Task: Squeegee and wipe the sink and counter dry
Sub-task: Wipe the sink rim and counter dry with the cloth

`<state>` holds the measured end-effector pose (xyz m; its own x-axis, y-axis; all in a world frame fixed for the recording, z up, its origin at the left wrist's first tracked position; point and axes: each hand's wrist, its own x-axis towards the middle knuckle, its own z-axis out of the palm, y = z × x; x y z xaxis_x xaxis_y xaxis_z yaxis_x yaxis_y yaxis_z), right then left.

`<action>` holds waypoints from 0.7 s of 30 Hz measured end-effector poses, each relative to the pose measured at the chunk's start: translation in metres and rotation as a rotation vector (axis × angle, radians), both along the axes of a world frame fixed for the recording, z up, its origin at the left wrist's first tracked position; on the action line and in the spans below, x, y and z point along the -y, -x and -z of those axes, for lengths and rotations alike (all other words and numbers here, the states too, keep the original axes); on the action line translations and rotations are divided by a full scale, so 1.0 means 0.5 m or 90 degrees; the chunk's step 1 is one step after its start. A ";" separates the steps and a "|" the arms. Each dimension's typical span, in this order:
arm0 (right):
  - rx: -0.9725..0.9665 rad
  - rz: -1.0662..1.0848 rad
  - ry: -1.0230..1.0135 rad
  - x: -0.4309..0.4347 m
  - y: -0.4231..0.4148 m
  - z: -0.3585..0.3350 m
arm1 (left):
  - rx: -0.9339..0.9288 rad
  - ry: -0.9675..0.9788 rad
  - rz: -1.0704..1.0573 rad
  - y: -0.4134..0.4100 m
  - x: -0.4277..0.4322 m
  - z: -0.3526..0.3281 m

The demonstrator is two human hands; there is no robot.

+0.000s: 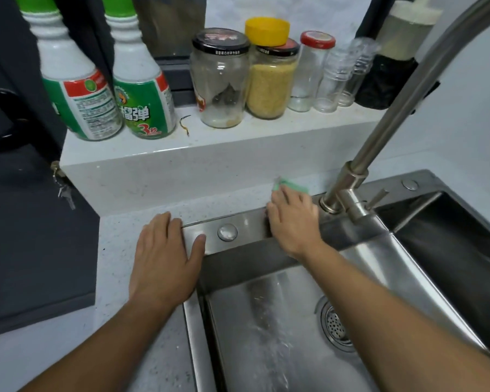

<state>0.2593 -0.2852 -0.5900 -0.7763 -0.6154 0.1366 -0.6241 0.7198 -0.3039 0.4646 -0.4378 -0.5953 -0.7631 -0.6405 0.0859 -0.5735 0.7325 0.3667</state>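
Pressing a green cloth (pixel 290 187) flat under the fingers (pixel 280 198) on the sink (pixel 266 321) back rim, the right hand (pixel 293 222) risks bumping the faucet (pixel 351 190); left hand (pixel 164 256) rests spread, empty, on the bench (pixel 119 250)

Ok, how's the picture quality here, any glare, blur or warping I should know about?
Head view: wide-angle warping bends the faucet and bows the frame edges; soft glare streaks the wet sink floor; the green cloth under the right hand is slightly motion-blurred; the left hand is sharp; lighting is even, shadows faint.
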 end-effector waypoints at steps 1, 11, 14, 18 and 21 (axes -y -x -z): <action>-0.008 -0.036 0.025 -0.007 -0.015 0.010 | -0.002 -0.003 -0.001 0.000 -0.002 -0.001; 0.002 -0.056 0.035 0.035 -0.059 -0.016 | -0.039 -0.017 -0.002 0.002 0.000 0.000; 0.278 0.019 0.244 0.005 -0.116 -0.061 | -0.058 -0.066 0.004 -0.009 0.001 -0.007; 0.664 0.232 0.552 -0.124 -0.204 -0.099 | -0.180 -0.153 0.039 -0.033 -0.057 -0.046; 0.907 0.312 0.623 -0.221 -0.259 -0.109 | -0.256 -0.259 0.100 -0.050 -0.185 -0.079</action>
